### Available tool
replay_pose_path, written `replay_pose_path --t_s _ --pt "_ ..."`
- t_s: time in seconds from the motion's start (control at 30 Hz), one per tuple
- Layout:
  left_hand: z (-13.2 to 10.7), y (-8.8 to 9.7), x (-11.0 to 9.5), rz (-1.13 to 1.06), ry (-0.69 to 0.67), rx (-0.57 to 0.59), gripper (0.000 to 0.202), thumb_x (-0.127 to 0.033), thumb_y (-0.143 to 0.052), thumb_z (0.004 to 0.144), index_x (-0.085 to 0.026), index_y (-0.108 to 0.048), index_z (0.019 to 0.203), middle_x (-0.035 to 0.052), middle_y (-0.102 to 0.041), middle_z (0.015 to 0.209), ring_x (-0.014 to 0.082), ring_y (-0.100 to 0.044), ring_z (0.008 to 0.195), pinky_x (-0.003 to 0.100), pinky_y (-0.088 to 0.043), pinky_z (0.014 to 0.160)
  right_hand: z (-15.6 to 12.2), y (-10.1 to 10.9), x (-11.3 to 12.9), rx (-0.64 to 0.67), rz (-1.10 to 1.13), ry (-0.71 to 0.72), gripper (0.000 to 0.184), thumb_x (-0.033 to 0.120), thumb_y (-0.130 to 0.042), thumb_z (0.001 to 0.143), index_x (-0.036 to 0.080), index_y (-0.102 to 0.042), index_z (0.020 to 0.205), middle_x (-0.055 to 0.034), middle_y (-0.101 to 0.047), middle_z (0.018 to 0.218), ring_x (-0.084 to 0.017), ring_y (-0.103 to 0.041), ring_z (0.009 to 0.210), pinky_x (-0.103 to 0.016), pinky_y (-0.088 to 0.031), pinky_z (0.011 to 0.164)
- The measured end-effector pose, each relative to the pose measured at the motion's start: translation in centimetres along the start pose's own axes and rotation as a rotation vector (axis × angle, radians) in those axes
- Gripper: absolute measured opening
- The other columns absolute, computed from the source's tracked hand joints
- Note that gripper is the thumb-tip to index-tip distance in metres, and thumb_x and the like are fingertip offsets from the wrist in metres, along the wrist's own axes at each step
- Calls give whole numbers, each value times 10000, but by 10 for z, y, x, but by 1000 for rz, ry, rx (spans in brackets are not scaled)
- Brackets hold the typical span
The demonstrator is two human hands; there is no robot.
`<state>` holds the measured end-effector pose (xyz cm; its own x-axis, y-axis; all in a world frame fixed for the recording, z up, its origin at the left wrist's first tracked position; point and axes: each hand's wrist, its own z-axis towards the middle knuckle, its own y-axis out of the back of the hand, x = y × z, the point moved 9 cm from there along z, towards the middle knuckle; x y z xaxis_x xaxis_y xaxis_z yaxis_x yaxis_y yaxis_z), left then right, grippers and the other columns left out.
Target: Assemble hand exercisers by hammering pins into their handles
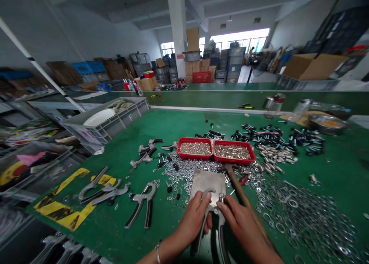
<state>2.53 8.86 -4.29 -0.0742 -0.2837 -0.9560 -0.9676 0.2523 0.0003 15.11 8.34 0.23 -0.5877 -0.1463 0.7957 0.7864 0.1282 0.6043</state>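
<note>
My left hand (193, 216) is wrapped around a grey metal plier-like clamp (221, 233) with a curved jaw and dark-lined handles. The clamp's jaw lies over a square metal plate (205, 181). At the clamp's other jaw, the thumb and fingers of my right hand (240, 216) pinch a small silvery cylindrical fitting (221, 198); its exact kind is hard to make out. A hammer (242, 194) with a wooden handle lies just beyond and beside my right hand. Another such clamp (142, 202) rests on the green table to the left.
Two red trays (212, 156) of small metal parts stand behind the plate. Loose washers and rings (300, 214) spread to the right, with metal sleeves (272, 156) and black-headed bolts (256, 135) further back. More clamps (111, 191) lie left, near a grey crate (123, 121).
</note>
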Motion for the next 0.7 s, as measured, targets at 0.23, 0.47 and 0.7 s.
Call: replay_pose_path --t_s 0.23,0.47,0.7 --pt "-2 -11 -13 95 -29 -33 463 -668 -321 932 -218 -427 953 -89 -443 462 119 -421 335 197 -302 326 5 9 14 -35 -31 121 220 394 -376 989 237 -509 912 -45 -689 770 -221 -691 719 -282 -479 633" --pt "1 0 -42 499 -214 -11 413 -513 -225 1003 -189 -455 1116 -26 -571 557 180 -600 501 273 -440 542 11 14 15 12 -6 93 279 447 -366 996 232 -503 883 -25 -648 760 -192 -636 697 -277 -465 656" --pt "-1 -7 -57 942 -328 240 647 -606 -582 834 -149 -441 1270 136 -705 1000 308 -680 909 355 -487 746 18 10 32 288 232 28 338 464 -411 979 214 -631 1038 -53 -691 1038 -204 -634 996 -313 -482 909"
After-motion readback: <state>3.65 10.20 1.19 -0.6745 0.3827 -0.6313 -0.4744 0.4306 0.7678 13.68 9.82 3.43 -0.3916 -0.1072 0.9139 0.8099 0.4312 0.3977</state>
